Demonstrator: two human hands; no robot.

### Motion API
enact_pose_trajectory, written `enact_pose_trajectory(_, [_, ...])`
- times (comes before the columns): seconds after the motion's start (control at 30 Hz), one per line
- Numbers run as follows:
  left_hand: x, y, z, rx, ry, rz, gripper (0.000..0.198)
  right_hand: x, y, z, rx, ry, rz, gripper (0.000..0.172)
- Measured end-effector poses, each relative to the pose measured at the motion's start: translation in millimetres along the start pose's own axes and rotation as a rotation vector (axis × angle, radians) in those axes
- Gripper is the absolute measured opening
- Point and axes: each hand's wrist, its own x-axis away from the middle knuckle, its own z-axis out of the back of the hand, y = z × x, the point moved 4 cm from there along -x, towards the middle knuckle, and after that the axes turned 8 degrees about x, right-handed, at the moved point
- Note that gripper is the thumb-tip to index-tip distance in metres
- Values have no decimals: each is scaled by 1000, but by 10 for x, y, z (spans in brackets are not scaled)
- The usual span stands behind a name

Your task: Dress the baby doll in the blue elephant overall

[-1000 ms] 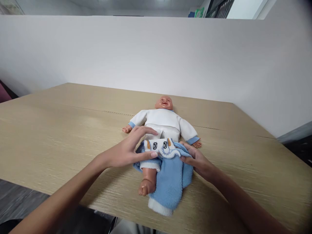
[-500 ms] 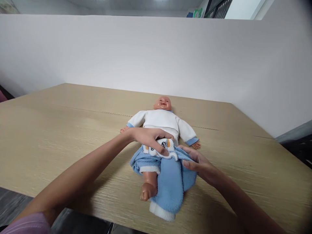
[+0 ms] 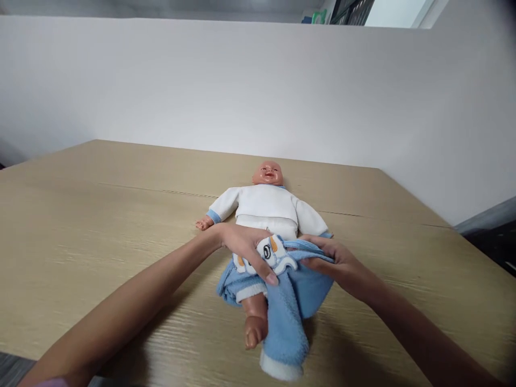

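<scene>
We have the blue fleece trousers (image 3: 290,306) at the doll's (image 3: 268,207) waist. Our left hand (image 3: 245,250) curls closed over the embroidered waistband, and our right hand (image 3: 334,263) pinches its edge just beside. Raising it further likely calls for an even pull from both sides.

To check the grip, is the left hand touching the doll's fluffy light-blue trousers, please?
Touching: head view shows the left hand pressed on the fluffy light-blue trousers at the waistband.

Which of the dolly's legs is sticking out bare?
The leg beside the left hand: its bare plastic foot shows; the other hides under fluffy blue trousers with a white cuff.
</scene>
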Motion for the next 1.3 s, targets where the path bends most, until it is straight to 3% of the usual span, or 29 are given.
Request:
enact_pose_trajectory(0.17, [18, 5, 47, -6, 84, -129, 38, -83, 64, 3, -10, -31, -37, 46])
enact_pose_trajectory(0.27, [0, 28, 22, -13, 91, -170, 37, 1, 157, -26, -162, 23, -76, 47])
enact_pose_trajectory(0.4, [-25, 31, 12, -8, 115, -154, 36, 109, 225, -79, -346, 119, -213, 69])
enact_pose_trajectory(0.6, [-30, 1, 19, 89, 129, -161, 33, 188, 226, -79, -63, -1, -340, 77])
enact_pose_trajectory(0.7, [-24, -14, 33, 130, 128, -176, 32, 230, 219, -56, -4, -107, -252, 72])
enact_pose_trajectory(0.8, [-25, -51, 39, 114, 78, -122, 40, 231, 200, -38, -165, -27, -183, 63])
enact_pose_trajectory(0.93, [-33, -56, -41, 41, -151, -70, 50, 183, 207, -83, -400, 153, -223, 67])
enact_pose_trajectory(1.03, [-41, -28, -70, -4, -164, -78, 39, 186, 244, -96, -308, 148, -310, 69])
enact_pose_trajectory(1.1, [-44, 3, -67, 7, -116, -134, 33, 209, 249, -64, -141, 59, -315, 72])
enact_pose_trajectory(1.17, [-43, 25, -60, 23, -78, -189, 31, 237, 221, -55, -32, -133, -245, 76])
enact_pose_trajectory(1.23, [-43, 29, -51, 36, -47, -215, 33, 268, 179, -74, -48, -336, -151, 81])
enact_pose_trajectory(1.3, [-45, 22, -53, 75, -57, -216, 33, 281, 157, -88, -121, -418, -94, 87])
